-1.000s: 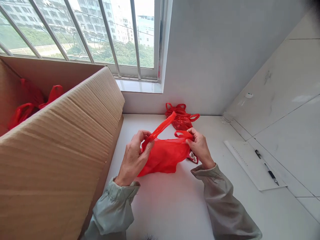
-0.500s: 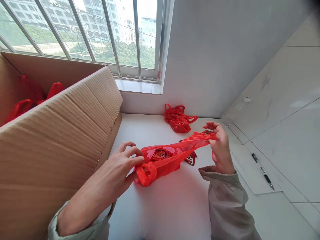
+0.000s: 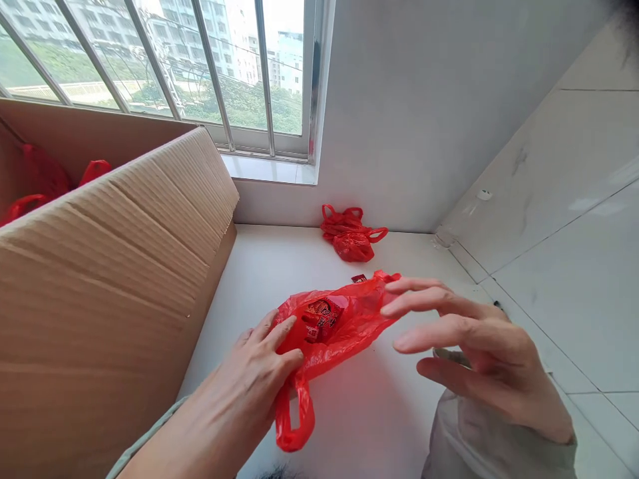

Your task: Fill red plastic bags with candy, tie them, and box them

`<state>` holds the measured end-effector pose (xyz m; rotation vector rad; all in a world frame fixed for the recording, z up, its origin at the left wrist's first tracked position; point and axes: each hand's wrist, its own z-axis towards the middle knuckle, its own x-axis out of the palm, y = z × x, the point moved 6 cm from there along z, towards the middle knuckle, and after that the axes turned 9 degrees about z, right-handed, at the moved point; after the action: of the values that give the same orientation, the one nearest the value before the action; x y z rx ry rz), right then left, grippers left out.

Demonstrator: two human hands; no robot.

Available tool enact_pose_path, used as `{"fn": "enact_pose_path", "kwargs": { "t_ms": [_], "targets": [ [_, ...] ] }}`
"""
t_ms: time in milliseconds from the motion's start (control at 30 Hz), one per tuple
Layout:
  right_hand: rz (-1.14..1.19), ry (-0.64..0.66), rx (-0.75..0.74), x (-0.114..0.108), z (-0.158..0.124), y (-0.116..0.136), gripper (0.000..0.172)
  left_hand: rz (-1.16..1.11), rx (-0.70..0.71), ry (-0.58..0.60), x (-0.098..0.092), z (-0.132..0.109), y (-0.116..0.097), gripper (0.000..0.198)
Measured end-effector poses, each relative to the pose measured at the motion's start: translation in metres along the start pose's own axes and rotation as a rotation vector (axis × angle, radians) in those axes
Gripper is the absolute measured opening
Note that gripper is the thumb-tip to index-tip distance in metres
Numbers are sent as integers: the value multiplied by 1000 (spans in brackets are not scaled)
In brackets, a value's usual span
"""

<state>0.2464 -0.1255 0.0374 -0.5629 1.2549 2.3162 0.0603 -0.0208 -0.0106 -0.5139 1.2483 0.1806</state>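
A thin red plastic bag (image 3: 344, 352) lies spread on the white table, its mouth partly open toward me. Inside it are red snack packets (image 3: 323, 318) with dark printing. My left hand (image 3: 262, 372) grips the bag's left edge, and one handle loop hangs below its fingers. Fingers spread, my right hand (image 3: 479, 352) hovers at the bag's right end with nothing in it. Whether its fingertips touch the plastic I cannot tell. Just behind the bag a small dark red packet (image 3: 358, 278) peeks out, mostly covered.
On the left a large cardboard box (image 3: 150, 246) holds several red bags (image 3: 47, 174). A bunched red bag (image 3: 352, 234) sits at the table's back, by the wall. Behind the box is a barred window (image 3: 239, 80). White tiles (image 3: 564, 279) cover the right wall.
My right hand has let go of the bag's right end and come toward me, opening. The bag has slackened, showing more of the packets. My left hand keeps its hold, with the handle loop now hanging lower.
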Motion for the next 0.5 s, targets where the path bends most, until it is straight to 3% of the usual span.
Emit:
{"fn": "enact_pose_path", "kwargs": {
  "t_ms": [100,200,267,367,433,500],
  "targets": [
    [38,102,16,34,20,-12,29,31,59,76,-8,1,-7,30],
    [-218,290,281,69,31,-50,19,15,83,109,-8,-2,-8,26],
    [-368,343,504,76,27,-73,7,13,96,76,-4,-10,-4,26],
    [-350,338,710,73,16,-86,26,86,83,-84,2,-27,8,28],
    [-228,302,692,72,13,-84,42,139,24,-172,0,-40,17,30],
    [-144,254,614,73,13,-80,57,171,-2,-154,-5,-50,22,27]
  ]
}}
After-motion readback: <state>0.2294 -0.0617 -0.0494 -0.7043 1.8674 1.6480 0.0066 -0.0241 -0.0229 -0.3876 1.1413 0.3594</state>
